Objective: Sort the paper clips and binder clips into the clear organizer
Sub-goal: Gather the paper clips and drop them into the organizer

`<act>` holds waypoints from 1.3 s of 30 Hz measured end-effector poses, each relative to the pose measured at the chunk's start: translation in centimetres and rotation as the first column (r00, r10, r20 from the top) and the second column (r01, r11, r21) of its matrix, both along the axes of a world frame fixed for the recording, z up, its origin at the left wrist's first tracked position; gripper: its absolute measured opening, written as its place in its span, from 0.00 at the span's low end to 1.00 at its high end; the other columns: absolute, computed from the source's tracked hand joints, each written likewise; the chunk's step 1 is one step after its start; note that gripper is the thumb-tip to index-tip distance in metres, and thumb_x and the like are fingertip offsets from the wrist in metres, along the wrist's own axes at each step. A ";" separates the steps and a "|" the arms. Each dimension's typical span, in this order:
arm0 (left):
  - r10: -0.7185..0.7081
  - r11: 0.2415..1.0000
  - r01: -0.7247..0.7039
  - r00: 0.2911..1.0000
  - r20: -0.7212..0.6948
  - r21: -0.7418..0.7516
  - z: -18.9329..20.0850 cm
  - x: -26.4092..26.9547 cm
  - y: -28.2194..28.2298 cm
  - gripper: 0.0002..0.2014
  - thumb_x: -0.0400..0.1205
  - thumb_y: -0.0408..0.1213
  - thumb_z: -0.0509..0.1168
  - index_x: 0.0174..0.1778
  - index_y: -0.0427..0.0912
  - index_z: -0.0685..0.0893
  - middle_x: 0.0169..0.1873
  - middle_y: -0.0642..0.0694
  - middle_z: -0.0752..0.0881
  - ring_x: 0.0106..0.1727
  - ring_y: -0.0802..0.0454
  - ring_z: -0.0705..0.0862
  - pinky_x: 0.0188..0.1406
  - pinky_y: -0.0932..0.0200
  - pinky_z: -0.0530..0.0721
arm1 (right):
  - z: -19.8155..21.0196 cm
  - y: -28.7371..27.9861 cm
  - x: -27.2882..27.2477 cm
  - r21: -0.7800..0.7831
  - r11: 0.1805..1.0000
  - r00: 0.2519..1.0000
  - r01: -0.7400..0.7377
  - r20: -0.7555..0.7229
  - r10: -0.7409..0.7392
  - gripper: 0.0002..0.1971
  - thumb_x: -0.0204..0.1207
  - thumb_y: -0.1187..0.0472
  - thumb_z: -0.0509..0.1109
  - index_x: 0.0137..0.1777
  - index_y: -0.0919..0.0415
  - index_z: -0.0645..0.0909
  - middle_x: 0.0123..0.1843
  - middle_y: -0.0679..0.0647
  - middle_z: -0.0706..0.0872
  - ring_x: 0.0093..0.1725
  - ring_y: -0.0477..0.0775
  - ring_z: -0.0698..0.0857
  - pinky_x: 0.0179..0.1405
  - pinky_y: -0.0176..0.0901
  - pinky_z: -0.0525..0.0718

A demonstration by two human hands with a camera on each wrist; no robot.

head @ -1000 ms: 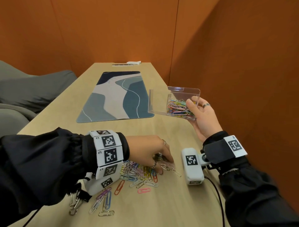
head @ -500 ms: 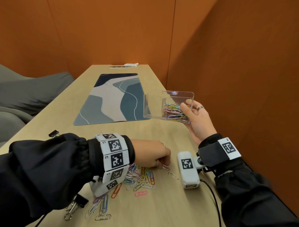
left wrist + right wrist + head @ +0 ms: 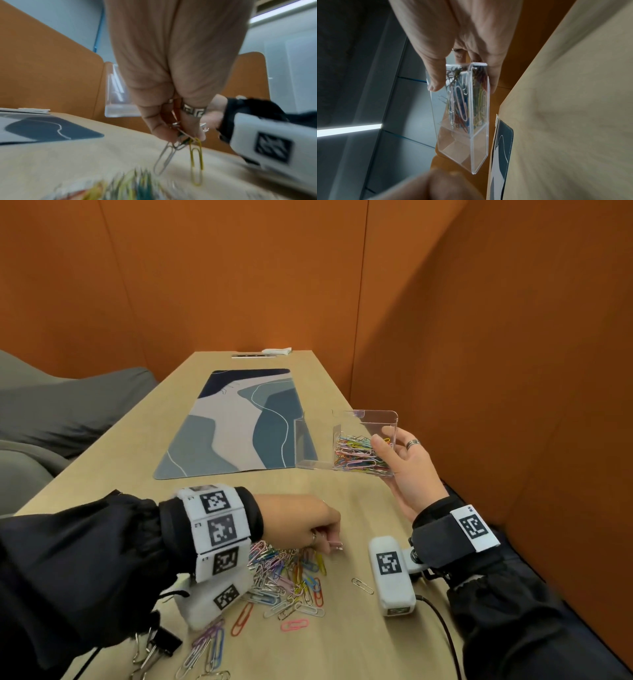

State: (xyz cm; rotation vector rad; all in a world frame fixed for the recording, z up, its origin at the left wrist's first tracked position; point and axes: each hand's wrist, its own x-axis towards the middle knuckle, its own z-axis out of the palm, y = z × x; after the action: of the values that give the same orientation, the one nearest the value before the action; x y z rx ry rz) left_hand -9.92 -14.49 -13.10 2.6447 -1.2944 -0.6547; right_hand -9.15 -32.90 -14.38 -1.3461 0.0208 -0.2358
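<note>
Closest to me a few black binder clips point(image 3: 156, 645) lie at the table's point(image 3: 342, 508) near edge, half under my left sleeve, untouched, so I judge they wait for the organizer's empty compartment. Just beyond them the loose paper clips point(image 3: 287, 580) are spread in a heap, with one silver clip point(image 3: 362, 585) lying apart to the right. My left hand point(image 3: 301, 525) hangs over the far side of that heap with its fingertips point(image 3: 171, 135) pinched together on a small bunch; a silver and a yellow clip point(image 3: 196, 161) dangle from the pinch, their lower ends at or just above the wood. Farther out my right hand point(image 3: 407, 470) holds the clear organizer point(image 3: 363, 419) off the table, thumb over the near wall and fingers curled beneath, tilted toward me, I think so the pinched bunch has a short way to travel. Its right compartment already carries a pile of coloured clips; the left one looks bare. Beyond that lies the blue desk mat point(image 3: 239, 422).
</note>
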 end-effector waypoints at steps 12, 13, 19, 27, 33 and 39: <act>0.235 0.821 -0.219 0.971 -0.036 -0.527 10.6 4.5 -0.3 0.06 0.81 0.31 0.65 0.41 0.46 0.79 0.34 0.51 0.82 0.31 0.59 0.80 0.39 0.63 0.81 | -0.5 1.3 -0.5 -0.082 0.986 0.990 -0.143 0.006 0.144 0.32 0.58 0.44 0.81 0.62 0.49 0.76 0.65 0.62 0.82 0.66 0.62 0.81 0.71 0.67 0.74; 0.244 0.821 -0.217 0.970 -0.020 -0.527 10.9 4.9 -0.8 0.06 0.81 0.32 0.65 0.41 0.46 0.79 0.35 0.50 0.82 0.33 0.56 0.81 0.41 0.60 0.82 | -0.6 1.4 -0.4 -0.095 0.984 0.989 -0.148 -0.001 0.149 0.35 0.53 0.39 0.83 0.60 0.47 0.77 0.66 0.60 0.83 0.67 0.61 0.81 0.71 0.66 0.74; 0.262 0.906 -0.159 0.939 0.224 -0.393 9.7 5.7 -3.0 0.02 0.82 0.34 0.65 0.49 0.41 0.80 0.39 0.51 0.81 0.35 0.58 0.77 0.35 0.70 0.76 | -0.5 1.6 -0.5 -0.114 0.980 0.987 -0.163 -0.003 0.164 0.35 0.51 0.36 0.81 0.59 0.43 0.77 0.64 0.59 0.83 0.67 0.60 0.81 0.71 0.68 0.73; 0.286 0.873 -0.152 0.929 0.234 -0.464 8.0 6.0 -2.5 0.06 0.77 0.27 0.71 0.46 0.40 0.85 0.30 0.58 0.83 0.32 0.65 0.80 0.38 0.70 0.80 | -0.4 1.6 -0.6 -0.063 0.986 0.988 -0.154 0.021 0.155 0.43 0.56 0.43 0.82 0.72 0.54 0.71 0.65 0.59 0.83 0.65 0.60 0.83 0.71 0.67 0.74; 0.335 0.839 -0.229 0.932 0.136 -0.494 7.4 5.6 -2.7 0.05 0.81 0.33 0.67 0.50 0.47 0.83 0.36 0.51 0.90 0.36 0.60 0.84 0.42 0.60 0.83 | -0.5 1.7 -0.6 -0.085 0.984 0.987 -0.157 0.019 0.159 0.38 0.51 0.38 0.81 0.63 0.46 0.75 0.65 0.60 0.83 0.65 0.61 0.83 0.71 0.67 0.74; 0.351 0.693 -0.333 0.931 -0.104 -0.639 7.5 4.7 -2.1 0.11 0.86 0.44 0.58 0.58 0.45 0.80 0.49 0.48 0.89 0.47 0.54 0.87 0.51 0.54 0.81 | -0.6 1.3 -0.4 -0.056 0.988 0.989 -0.147 0.027 0.148 0.31 0.60 0.46 0.76 0.64 0.50 0.74 0.65 0.60 0.83 0.65 0.62 0.82 0.71 0.68 0.73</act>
State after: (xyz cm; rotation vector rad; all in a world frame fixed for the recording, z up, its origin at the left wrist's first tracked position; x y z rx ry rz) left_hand -5.18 -16.61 -5.56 2.1968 -0.7785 -0.0728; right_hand -9.54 -31.58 -15.01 -1.3909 -0.1118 -0.1330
